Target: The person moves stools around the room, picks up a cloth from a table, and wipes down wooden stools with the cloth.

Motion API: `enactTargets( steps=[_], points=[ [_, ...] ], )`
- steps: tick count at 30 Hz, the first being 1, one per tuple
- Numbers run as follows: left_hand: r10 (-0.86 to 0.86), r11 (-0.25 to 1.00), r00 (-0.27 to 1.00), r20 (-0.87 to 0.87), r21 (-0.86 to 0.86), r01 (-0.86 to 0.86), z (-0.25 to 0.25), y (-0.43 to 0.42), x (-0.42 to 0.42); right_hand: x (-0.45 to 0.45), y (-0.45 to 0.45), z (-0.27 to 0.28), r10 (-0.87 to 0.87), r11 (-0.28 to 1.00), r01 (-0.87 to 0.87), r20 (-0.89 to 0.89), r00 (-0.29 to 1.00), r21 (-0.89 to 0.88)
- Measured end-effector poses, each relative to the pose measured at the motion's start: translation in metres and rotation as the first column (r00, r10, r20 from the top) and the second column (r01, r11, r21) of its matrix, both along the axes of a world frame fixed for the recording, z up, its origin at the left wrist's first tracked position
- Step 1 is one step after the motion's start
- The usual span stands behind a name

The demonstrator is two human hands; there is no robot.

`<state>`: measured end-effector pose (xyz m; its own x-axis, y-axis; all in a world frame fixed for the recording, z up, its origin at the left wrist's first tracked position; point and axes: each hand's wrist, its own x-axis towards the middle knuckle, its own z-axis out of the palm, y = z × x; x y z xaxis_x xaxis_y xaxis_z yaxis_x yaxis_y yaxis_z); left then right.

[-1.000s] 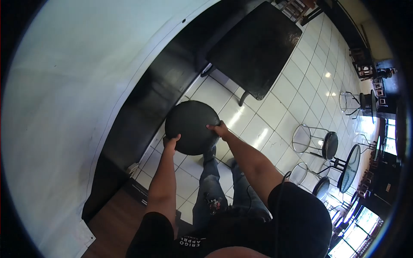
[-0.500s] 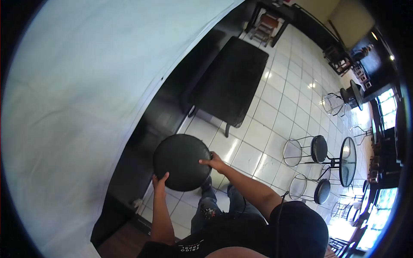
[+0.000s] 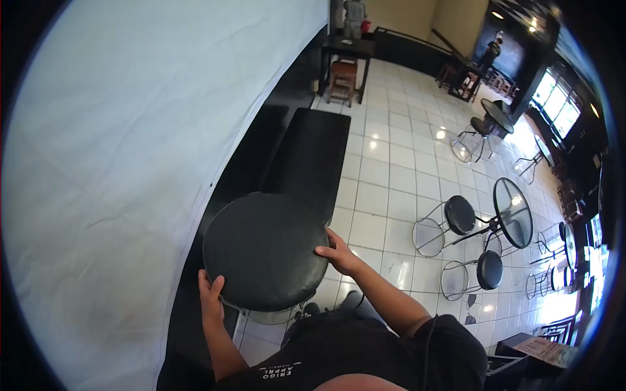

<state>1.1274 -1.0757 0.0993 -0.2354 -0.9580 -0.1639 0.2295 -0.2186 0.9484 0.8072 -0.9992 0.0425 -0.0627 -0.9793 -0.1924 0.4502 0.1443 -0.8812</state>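
A round black padded stool seat (image 3: pixel 266 251) fills the lower middle of the head view, with part of a metal frame showing under its near edge. My left hand (image 3: pixel 211 296) grips its left side near the bottom, thumb on top and fingers at the rim. On the right side my right hand (image 3: pixel 339 253) holds the rim, its thumb over the padding. The undersides, where more of the fingers lie, are hidden.
A long black bench (image 3: pixel 313 153) lies beyond the seat, along a white sheet (image 3: pixel 124 150) at left. Stools (image 3: pixel 460 215) and a glass table (image 3: pixel 512 212) stand at right on white tiles (image 3: pixel 401 179). Two people (image 3: pixel 354 18) are far off.
The stool seat has come up closer to the camera, held by both my hands throughout. My view has tilted up and turned, showing the far room and distant people.
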Motion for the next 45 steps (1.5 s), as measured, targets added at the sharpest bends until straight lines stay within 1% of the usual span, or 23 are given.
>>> enactTargets(
  steps=[2,3,4,5,7,9,10,11,12,18,20,21,22,24,27,30,31,33,35,37,39,42,45],
  points=[
    [-0.136,0.98,0.989,-0.062,-0.152,0.125,0.023,0.0,-0.024,-0.014,0.019,0.02,-0.164,0.974,0.179,0.113,0.98,-0.137],
    [-0.153,0.978,0.986,-0.066,-0.154,0.142,0.031,0.001,-0.037,-0.021,0.03,0.039,-0.199,0.957,0.218,0.117,0.973,-0.192],
    [-0.22,0.963,0.968,-0.121,-0.187,0.196,0.038,0.002,-0.052,-0.03,0.04,0.048,-0.244,0.944,0.26,0.1,0.965,-0.203],
    [-0.289,0.943,0.942,-0.173,-0.219,0.249,0.043,0.003,-0.068,-0.04,0.052,0.053,-0.289,0.927,0.308,0.115,0.95,-0.214],
    [-0.36,0.921,0.912,-0.197,-0.23,0.314,0.05,0.006,-0.105,-0.06,0.073,0.063,-0.394,0.874,0.412,0.12,0.911,-0.256],
    [-0.44,0.89,0.87,-0.223,-0.234,0.39,0.049,0.008,-0.142,-0.084,0.093,0.065,-0.484,0.827,0.503,0.138,0.864,-0.253],
    [-0.451,0.886,0.865,-0.221,-0.232,0.402,0.046,0.01,-0.16,-0.095,0.105,0.066,-0.526,0.801,0.548,0.15,0.837,-0.243],
    [-0.502,0.858,0.84,-0.206,-0.247,0.451,0.043,0.012,-0.179,-0.106,0.116,0.07,-0.587,0.762,0.601,0.134,0.798,-0.243],
    [-0.554,0.824,0.811,-0.189,-0.262,0.503,0.041,0.016,-0.199,-0.12,0.128,0.071,-0.617,0.736,0.63,0.14,0.775,-0.248],
    [-0.693,0.717,0.703,-0.16,-0.254,0.649,0.037,0.036,-0.32,-0.193,0.19,0.08,-0.791,0.559,0.792,0.128,0.598,-0.247],
    [-0.722,0.69,0.66,-0.205,-0.266,0.673,0.036,0.042,-0.357,-0.214,0.204,0.084,-0.826,0.516,0.804,0.075,0.558,-0.297],
    [-0.732,0.681,0.649,-0.21,-0.261,0.684,0.033,0.044,-0.374,-0.225,0.211,0.088,-0.834,0.517,0.8,0.029,0.55,-0.305],
    [-0.747,0.665,0.632,-0.205,-0.251,0.704,0.03,0.048,-0.387,-0.235,0.217,0.087,-0.848,0.498,0.816,0.032,0.529,-0.294],
    [-0.735,0.676,0.623,-0.268,-0.225,0.701,0.027,0.051,-0.418,-0.256,0.225,0.086,-0.848,0.495,0.805,0.022,0.53,-0.327],
    [-0.749,0.658,0.598,-0.284,-0.221,0.719,0.021,0.049,-0.457,-0.284,0.226,0.089,-0.877,0.438,0.837,0.047,0.478,-0.327],
    [-0.76,0.642,0.57,-0.312,-0.221,0.734,0.02,0.044,-0.49,-0.308,0.223,0.092,-0.895,0.407,0.845,0.034,0.445,-0.347],
    [-0.771,0.629,0.557,-0.31,-0.232,0.742,0.019,0.04,-0.502,-0.318,0.22,0.093,-0.891,0.411,0.838,0.039,0.453,-0.358],
    [-0.754,0.65,0.584,-0.302,-0.216,0.728,0.016,0.034,-0.525,-0.339,0.212,0.09,-0.899,0.395,0.852,0.049,0.436,-0.343],
    [-0.758,0.643,0.576,-0.308,-0.201,0.739,0.012,0.022,-0.548,-0.357,0.202,0.086,-0.904,0.389,0.868,0.051,0.424,-0.309],
    [-0.758,0.638,0.568,-0.322,-0.185,0.747,0.006,0.007,-0.573,-0.379,0.188,0.079,-0.92,0.356,0.863,0.026,0.391,-0.359],
    [-0.785,0.606,0.536,-0.31,-0.21,0.767,-0.002,-0.014,-0.598,-0.4,0.173,0.077,-0.929,0.34,0.875,0.021,0.369,-0.344],
    [-0.8,0.589,0.527,-0.286,-0.207,0.781,-0.005,-0.045,-0.642,-0.429,0.145,0.069,-0.943,0.301,0.896,0.036,0.33,-0.326],
    [-0.838,0.536,0.479,-0.261,-0.235,0.811,-0.002,-0.078,-0.691,-0.462,0.121,0.078,-0.958,0.263,0.912,0.029,0.286,-0.315]
  ],
)
